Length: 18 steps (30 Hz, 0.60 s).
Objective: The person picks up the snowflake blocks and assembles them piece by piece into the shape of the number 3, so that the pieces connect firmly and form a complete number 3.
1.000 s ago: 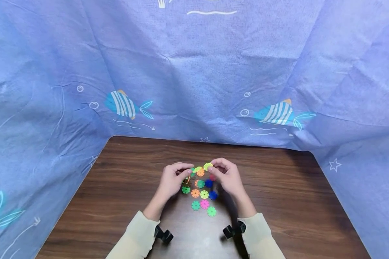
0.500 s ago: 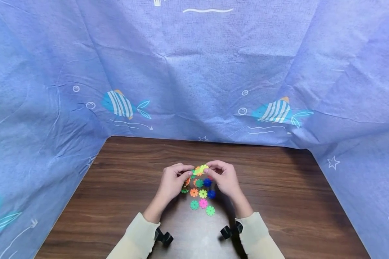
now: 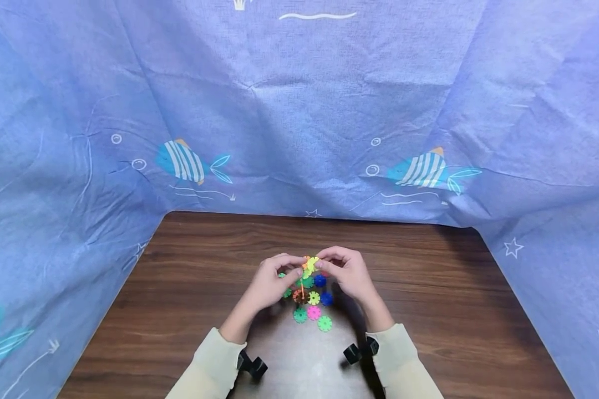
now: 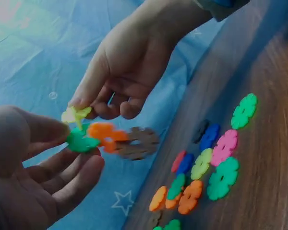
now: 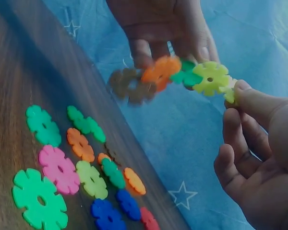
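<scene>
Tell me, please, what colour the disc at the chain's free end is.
The disc is brown, clearest from the left wrist.

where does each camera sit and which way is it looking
Head: worn on the head, looking forward and down at the table and blue cloth; left hand, right hand and sleeves show.
Left wrist: worn there, looking at the left hand's work; left hand at lower left, right hand at top.
Right wrist: worn there, looking at the right hand's work; right hand at lower right, left hand at top.
Shared: both wrist views show the linked discs between the hands and other discs on the table.
</scene>
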Each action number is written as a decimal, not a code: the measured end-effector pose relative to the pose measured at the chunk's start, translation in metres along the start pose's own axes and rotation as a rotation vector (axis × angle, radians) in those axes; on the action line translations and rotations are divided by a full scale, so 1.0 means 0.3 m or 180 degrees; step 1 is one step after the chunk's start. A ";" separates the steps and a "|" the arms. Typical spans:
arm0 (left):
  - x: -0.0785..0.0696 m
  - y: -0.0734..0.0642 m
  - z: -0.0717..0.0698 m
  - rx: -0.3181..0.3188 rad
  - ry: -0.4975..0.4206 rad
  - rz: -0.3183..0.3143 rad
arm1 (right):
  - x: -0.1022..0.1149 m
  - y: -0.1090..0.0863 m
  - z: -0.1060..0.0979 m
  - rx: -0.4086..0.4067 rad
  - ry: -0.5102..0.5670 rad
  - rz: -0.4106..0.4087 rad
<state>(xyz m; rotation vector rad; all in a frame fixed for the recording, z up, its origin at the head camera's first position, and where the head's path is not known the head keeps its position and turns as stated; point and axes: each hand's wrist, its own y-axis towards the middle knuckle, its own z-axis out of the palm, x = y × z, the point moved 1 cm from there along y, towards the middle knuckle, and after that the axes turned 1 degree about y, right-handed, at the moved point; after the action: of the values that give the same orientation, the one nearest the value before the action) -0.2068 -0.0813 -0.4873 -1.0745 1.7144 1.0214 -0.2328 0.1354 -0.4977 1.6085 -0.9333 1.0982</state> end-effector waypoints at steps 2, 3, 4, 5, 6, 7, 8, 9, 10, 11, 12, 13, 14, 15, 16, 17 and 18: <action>0.005 0.000 -0.002 0.0044 -0.0005 -0.0028 | 0.003 -0.001 0.003 0.0054 -0.0050 -0.0058; 0.009 0.001 -0.001 0.0032 0.0034 -0.0019 | 0.006 0.000 0.006 0.0076 -0.0081 -0.0085; 0.011 0.002 0.001 0.0009 0.0085 -0.0010 | 0.008 0.000 0.009 0.0087 -0.0113 -0.0101; 0.013 0.004 0.003 -0.0020 0.0135 0.0001 | 0.010 0.000 0.012 0.0093 -0.0135 -0.0121; 0.015 0.005 0.006 -0.0052 0.0180 0.0009 | 0.011 0.000 0.015 0.0096 -0.0148 -0.0130; 0.017 0.006 0.010 -0.0080 0.0206 0.0016 | 0.013 -0.001 0.017 0.0096 -0.0156 -0.0137; 0.019 0.006 0.012 -0.0120 0.0240 0.0031 | 0.014 -0.002 0.019 0.0094 -0.0161 -0.0131; 0.018 0.006 0.013 -0.0162 0.0267 0.0030 | 0.017 -0.003 0.019 0.0094 -0.0152 -0.0135; 0.017 0.006 0.012 -0.0194 0.0233 0.0001 | 0.019 -0.003 0.018 0.0092 -0.0136 -0.0147; 0.016 0.006 0.010 -0.0239 0.0229 -0.0011 | 0.020 -0.004 0.016 0.0085 -0.0111 -0.0138; 0.015 0.007 0.006 -0.0277 0.0211 -0.0035 | 0.022 -0.004 0.014 0.0062 -0.0099 -0.0120; 0.014 0.007 -0.001 -0.0322 0.0160 -0.0060 | 0.023 -0.004 0.010 0.0039 -0.0079 -0.0104; 0.012 0.007 -0.009 -0.0376 0.0114 -0.0081 | 0.021 -0.003 0.006 0.0011 -0.0067 -0.0089; 0.010 0.008 -0.017 -0.0430 0.0054 -0.0118 | 0.020 -0.001 0.002 -0.0015 -0.0068 -0.0077; 0.012 0.010 -0.025 -0.0488 -0.0004 -0.0138 | 0.016 0.000 -0.004 -0.0050 -0.0119 -0.0050; 0.012 0.012 -0.034 -0.0546 -0.0025 -0.0150 | 0.013 0.003 -0.009 -0.0076 -0.0202 -0.0015; 0.013 0.013 -0.042 -0.0597 -0.0079 -0.0170 | 0.008 0.006 -0.015 -0.0090 -0.0337 0.0003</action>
<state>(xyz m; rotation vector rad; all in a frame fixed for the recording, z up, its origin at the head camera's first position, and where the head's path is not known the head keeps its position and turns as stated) -0.2145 -0.0925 -0.4864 -1.2147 1.5853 1.1743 -0.2347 0.1391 -0.4943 1.6562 -1.0147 1.0041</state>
